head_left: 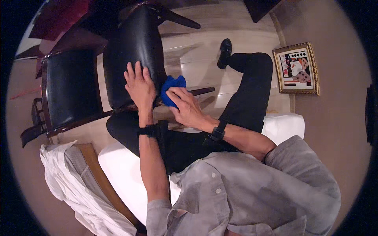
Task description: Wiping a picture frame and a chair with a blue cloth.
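Observation:
A dark wooden chair with black leather-like padding (136, 45) is in front of me, tipped so that its legs point to the right. Flat on the padding near its close end lies my left hand (140, 87), fingers spread. My right hand (185, 106) grips a crumpled blue cloth (168, 88) and presses it to the chair's right edge, by a wooden leg (204, 91). The cloth covers part of that edge, and some of my right fingertips are hidden.
Another black padded chair (71, 88) stands at the left. A gold-framed picture (297, 70) is by the right wall. White fabric (73, 181) drapes over something at lower left, next to a white padded surface (118, 169) beneath me. My black shoe (225, 53) rests on the pale floor.

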The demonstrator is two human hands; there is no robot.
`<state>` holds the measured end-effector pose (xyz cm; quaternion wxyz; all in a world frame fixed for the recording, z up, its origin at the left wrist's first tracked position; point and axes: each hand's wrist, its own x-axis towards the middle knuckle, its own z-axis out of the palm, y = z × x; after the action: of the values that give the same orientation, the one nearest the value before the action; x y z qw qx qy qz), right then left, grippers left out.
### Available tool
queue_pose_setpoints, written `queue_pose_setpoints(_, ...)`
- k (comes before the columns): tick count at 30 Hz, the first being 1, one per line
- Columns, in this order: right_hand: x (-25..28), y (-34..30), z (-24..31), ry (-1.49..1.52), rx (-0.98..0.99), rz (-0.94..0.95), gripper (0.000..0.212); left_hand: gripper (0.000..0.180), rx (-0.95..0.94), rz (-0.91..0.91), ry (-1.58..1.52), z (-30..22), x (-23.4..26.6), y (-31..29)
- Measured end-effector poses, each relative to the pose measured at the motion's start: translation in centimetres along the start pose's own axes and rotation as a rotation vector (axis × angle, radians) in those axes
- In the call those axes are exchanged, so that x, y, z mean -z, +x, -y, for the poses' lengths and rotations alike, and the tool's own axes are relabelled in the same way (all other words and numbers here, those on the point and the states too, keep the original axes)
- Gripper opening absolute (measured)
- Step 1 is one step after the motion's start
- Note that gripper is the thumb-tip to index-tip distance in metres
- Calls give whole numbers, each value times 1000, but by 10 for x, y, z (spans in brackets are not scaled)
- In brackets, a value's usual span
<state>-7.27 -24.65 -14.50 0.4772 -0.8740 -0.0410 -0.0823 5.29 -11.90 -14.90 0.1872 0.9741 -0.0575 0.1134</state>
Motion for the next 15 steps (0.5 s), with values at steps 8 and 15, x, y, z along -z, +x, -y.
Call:
queue_pose_setpoints(8,-28,-36,-124,-193,-135,20,52,45,16,52,-52,3,1,5)
queue_pose_setpoints(15,-18,-31,-172,-245,-296,350,49,44,-14,36,-98,9,4,3)
